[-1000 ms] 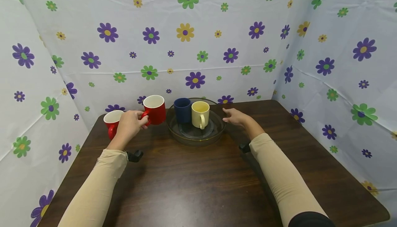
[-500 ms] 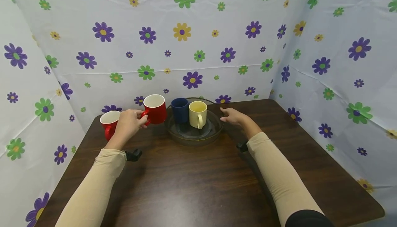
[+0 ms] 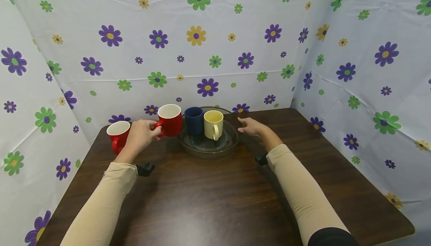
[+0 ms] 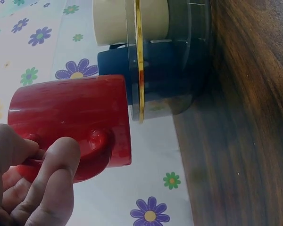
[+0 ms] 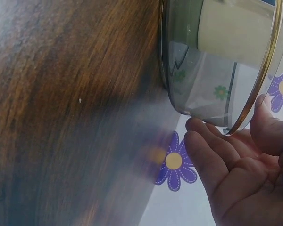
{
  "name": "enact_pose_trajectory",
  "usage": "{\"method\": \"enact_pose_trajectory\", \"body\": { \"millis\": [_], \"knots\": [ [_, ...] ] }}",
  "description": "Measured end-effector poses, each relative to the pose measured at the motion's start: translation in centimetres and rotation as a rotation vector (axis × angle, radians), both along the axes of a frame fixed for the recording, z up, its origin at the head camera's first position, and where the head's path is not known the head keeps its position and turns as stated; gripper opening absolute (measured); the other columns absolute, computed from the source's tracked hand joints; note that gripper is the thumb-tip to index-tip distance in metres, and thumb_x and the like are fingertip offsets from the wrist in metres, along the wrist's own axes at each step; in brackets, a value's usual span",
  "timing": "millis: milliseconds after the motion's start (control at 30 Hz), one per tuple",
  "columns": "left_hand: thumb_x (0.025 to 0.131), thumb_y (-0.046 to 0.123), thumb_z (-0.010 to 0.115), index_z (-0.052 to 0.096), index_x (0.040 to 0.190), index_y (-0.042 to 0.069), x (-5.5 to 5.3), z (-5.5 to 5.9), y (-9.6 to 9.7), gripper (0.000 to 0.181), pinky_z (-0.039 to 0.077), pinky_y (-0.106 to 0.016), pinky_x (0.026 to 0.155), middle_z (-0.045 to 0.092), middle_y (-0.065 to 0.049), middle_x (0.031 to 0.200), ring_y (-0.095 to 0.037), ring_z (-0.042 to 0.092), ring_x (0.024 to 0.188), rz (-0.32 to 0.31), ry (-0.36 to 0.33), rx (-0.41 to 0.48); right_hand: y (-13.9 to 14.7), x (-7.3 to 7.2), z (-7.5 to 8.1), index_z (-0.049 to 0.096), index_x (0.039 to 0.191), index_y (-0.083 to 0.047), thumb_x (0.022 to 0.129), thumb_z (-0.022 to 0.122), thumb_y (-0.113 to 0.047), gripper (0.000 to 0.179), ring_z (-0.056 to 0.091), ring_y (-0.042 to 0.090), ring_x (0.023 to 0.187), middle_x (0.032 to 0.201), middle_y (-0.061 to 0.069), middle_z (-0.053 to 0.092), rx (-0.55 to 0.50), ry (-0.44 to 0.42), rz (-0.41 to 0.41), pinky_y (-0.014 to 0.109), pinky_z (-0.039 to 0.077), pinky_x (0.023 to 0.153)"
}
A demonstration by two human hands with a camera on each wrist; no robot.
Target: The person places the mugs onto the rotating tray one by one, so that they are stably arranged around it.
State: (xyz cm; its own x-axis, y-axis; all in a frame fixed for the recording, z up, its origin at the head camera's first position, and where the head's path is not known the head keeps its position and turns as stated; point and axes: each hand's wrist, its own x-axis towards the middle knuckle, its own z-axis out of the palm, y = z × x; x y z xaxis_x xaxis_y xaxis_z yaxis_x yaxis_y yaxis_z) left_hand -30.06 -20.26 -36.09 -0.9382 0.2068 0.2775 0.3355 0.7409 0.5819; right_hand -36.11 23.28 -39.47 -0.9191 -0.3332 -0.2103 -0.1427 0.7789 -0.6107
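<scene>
In the head view my left hand (image 3: 140,135) pinches the handle of a red mug (image 3: 171,120), white inside, held upright by the bowl's left side. The left wrist view shows this red mug (image 4: 70,110) off the table, its base about level with the gold rim. The clear glass bowl (image 3: 208,154) holds a dark blue mug (image 3: 193,122) and a pale yellow mug (image 3: 213,122), whose handle faces me. At the bowl's right side is my right hand (image 3: 251,126). Seen from the right wrist, that hand (image 5: 245,174) has fingers and thumb spread at the bowl's rim (image 5: 259,89).
Another red mug (image 3: 118,130) stands at the table's far left, partly behind my left hand. Flower-printed cloth (image 3: 215,25) rises behind the brown wooden table (image 3: 208,201) and along both sides. The table's right edge runs diagonally toward me.
The red mug in my left hand has moved a little right and slightly down, closer over the bowl's left rim. The view has shifted slightly; my right hand stays beside the bowl.
</scene>
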Motion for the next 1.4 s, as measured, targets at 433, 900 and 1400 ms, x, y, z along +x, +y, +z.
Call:
{"method": "enact_pose_trajectory", "body": {
  "millis": [433,900,1400],
  "knots": [
    [0.096,0.012,0.066,0.074,0.108,-0.007,-0.1,0.2,0.7,0.024,0.055,-0.027,0.054,0.076,-0.019,0.085,-0.028,0.075,0.068,-0.033,0.014,0.017,0.0,0.2,0.1,0.018,0.159,0.004,0.107,0.052,-0.013,0.065,0.022,0.042,0.15,0.163,0.026,0.02,0.009,0.003,0.008,0.052,0.026,0.121],
    [0.097,0.014,0.068,0.074,0.11,-0.007,-0.4,0.3,1.6,0.025,0.06,-0.03,0.06,0.076,-0.019,0.089,-0.025,0.075,0.068,-0.089,-0.018,0.016,0.0,0.1,0.2,0.018,0.159,0.004,0.106,0.052,-0.012,0.065,0.022,0.041,0.151,0.164,0.024,0.019,0.005,0.008,0.012,0.052,0.025,0.121],
    [0.096,0.012,0.069,0.075,0.109,-0.005,-1.1,-0.1,2.7,0.022,0.062,-0.034,0.064,0.076,-0.019,0.093,-0.024,0.075,0.068,-0.184,-0.003,-0.019,0.1,0.0,0.2,0.019,0.159,0.004,0.106,0.053,-0.013,0.065,0.025,0.043,0.149,0.163,0.025,0.021,0.031,0.019,0.02,0.053,0.027,0.12]
  ]
}}
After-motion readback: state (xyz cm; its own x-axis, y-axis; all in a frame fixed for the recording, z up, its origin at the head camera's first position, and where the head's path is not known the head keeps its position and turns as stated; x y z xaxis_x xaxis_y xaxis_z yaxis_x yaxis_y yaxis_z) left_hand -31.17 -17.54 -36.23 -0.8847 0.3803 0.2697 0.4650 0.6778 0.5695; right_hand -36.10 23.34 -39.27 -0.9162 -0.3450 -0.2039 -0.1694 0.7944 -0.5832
